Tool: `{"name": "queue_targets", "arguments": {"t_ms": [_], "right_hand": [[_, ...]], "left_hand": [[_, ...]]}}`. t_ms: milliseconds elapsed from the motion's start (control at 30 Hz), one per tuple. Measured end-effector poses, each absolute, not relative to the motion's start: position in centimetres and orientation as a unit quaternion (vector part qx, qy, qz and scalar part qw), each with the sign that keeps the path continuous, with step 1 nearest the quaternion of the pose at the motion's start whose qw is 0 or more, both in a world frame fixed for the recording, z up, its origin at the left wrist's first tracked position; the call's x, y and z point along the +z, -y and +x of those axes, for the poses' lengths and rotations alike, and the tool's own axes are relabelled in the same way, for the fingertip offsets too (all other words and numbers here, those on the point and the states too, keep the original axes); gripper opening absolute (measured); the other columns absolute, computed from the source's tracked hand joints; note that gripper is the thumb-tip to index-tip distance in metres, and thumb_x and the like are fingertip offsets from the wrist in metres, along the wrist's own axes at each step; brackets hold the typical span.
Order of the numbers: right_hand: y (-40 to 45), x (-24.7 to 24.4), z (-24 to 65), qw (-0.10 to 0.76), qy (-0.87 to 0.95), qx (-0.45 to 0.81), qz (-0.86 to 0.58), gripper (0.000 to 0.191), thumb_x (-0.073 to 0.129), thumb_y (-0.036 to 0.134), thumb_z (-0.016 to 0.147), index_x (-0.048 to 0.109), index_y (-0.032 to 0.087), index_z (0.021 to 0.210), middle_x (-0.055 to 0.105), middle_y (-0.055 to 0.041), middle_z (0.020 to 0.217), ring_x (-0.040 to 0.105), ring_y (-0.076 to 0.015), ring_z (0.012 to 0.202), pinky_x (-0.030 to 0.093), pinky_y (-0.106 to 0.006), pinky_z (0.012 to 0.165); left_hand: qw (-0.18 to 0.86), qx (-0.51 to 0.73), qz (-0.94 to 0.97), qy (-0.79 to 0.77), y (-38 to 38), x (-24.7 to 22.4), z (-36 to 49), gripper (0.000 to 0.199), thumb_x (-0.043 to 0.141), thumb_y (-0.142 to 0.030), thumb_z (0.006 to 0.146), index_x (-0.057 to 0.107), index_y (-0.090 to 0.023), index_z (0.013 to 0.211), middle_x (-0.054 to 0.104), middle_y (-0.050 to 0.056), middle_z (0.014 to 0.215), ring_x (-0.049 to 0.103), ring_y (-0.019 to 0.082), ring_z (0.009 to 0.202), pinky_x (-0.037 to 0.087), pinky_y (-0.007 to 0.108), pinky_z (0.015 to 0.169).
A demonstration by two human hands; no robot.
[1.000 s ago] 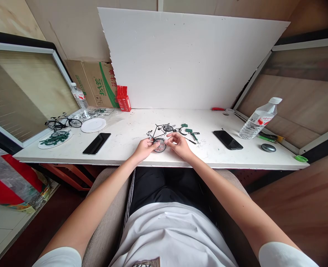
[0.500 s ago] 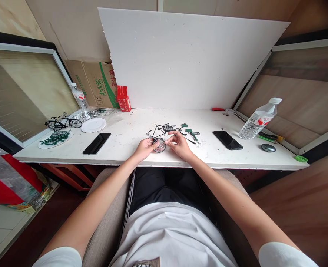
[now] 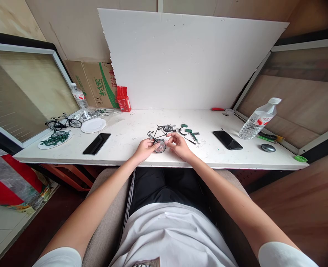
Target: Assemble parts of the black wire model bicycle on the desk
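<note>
A small black model bicycle [image 3: 160, 147] is held over the front part of the table, its spoked front wheel nearest me. My left hand [image 3: 146, 149] is closed, thumb and fingers pinching the bicycle by the fork and wheel. From the other side, my right hand [image 3: 179, 146] has its thumb and fingertips drawn together at the wheel's right rim. Whether a tiny piece sits between them is too small to see. Beyond my right hand lie green plastic pieces [image 3: 189, 130] and thin black parts [image 3: 190, 141].
Black phones lie to the left [image 3: 97, 144] and right [image 3: 227, 139]. A water bottle [image 3: 259, 120] and a dark oval object [image 3: 268, 148] are farther right. At left are another model bicycle [image 3: 62, 122], a white disc [image 3: 93, 125] and a red box [image 3: 123, 99]. A white board [image 3: 191, 63] stands behind.
The model bicycle's frame has tilted and shifted slightly in my left hand. My right hand's fingers have moved a little at the wheel.
</note>
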State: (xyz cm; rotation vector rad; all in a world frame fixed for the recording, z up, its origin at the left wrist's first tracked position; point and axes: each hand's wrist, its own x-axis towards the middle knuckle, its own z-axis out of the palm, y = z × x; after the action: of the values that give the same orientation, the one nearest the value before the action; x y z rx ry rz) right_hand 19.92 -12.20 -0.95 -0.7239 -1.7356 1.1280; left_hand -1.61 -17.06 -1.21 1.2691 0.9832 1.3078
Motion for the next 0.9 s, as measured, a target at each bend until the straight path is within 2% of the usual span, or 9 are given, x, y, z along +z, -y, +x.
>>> {"name": "queue_targets", "arguments": {"t_ms": [300, 467, 633, 733, 900], "right_hand": [[12.9, -0.3, 19.6, 0.477, 0.717, 0.384, -0.334, 0.028, 0.075, 0.044, 0.090, 0.065, 0.024, 0.107, 0.060, 0.0021, 0.076, 0.062, -0.0178, 0.076, 0.048, -0.029, 0.066], [14.0, 0.0, 19.4, 0.481, 0.758, 0.271, -0.348, 0.022, 0.069, 0.042, 0.095, 0.064, 0.024, 0.108, 0.068, -0.0006, 0.080, 0.065, -0.0185, 0.075, 0.048, -0.030, 0.065], [14.9, 0.2, 19.3, 0.460, 0.787, 0.196, -0.360, 0.020, 0.065, 0.040, 0.099, 0.060, 0.026, 0.113, 0.071, -0.0016, 0.082, 0.065, -0.0197, 0.071, 0.049, -0.034, 0.070], [15.2, 0.4, 19.1, 0.458, 0.781, 0.234, -0.354, 0.026, 0.066, 0.044, 0.098, 0.056, 0.028, 0.115, 0.073, -0.0013, 0.084, 0.066, -0.0207, 0.071, 0.050, -0.035, 0.069], [15.2, 0.6, 18.9, 0.484, 0.731, 0.349, -0.330, 0.041, 0.073, 0.055, 0.092, 0.047, 0.028, 0.108, 0.072, -0.0001, 0.082, 0.070, -0.0221, 0.076, 0.051, -0.034, 0.067]], "left_hand": [[0.476, 0.555, 0.552, -0.400, 16.8, -1.9, -1.4, 0.058, 0.091, -0.055, 0.075, 0.070, -0.011, 0.108, 0.081, 0.016, 0.107, 0.079, 0.028, 0.094, 0.062, 0.044, 0.093], [0.437, 0.567, 0.565, -0.410, 17.3, -1.8, -1.1, 0.053, 0.088, -0.054, 0.080, 0.068, -0.012, 0.107, 0.081, 0.017, 0.109, 0.079, 0.029, 0.101, 0.062, 0.041, 0.094], [0.391, 0.561, 0.585, -0.436, 18.2, -1.3, -0.5, 0.046, 0.084, -0.051, 0.085, 0.069, -0.013, 0.106, 0.080, 0.020, 0.116, 0.079, 0.031, 0.106, 0.062, 0.041, 0.096], [0.372, 0.559, 0.598, -0.437, 18.4, -1.3, -0.3, 0.043, 0.083, -0.049, 0.087, 0.069, -0.013, 0.106, 0.080, 0.020, 0.116, 0.079, 0.032, 0.107, 0.062, 0.043, 0.097], [0.371, 0.557, 0.606, -0.429, 18.4, -1.5, -0.4, 0.042, 0.082, -0.048, 0.088, 0.070, -0.014, 0.109, 0.080, 0.019, 0.116, 0.079, 0.031, 0.105, 0.062, 0.044, 0.097]]}}
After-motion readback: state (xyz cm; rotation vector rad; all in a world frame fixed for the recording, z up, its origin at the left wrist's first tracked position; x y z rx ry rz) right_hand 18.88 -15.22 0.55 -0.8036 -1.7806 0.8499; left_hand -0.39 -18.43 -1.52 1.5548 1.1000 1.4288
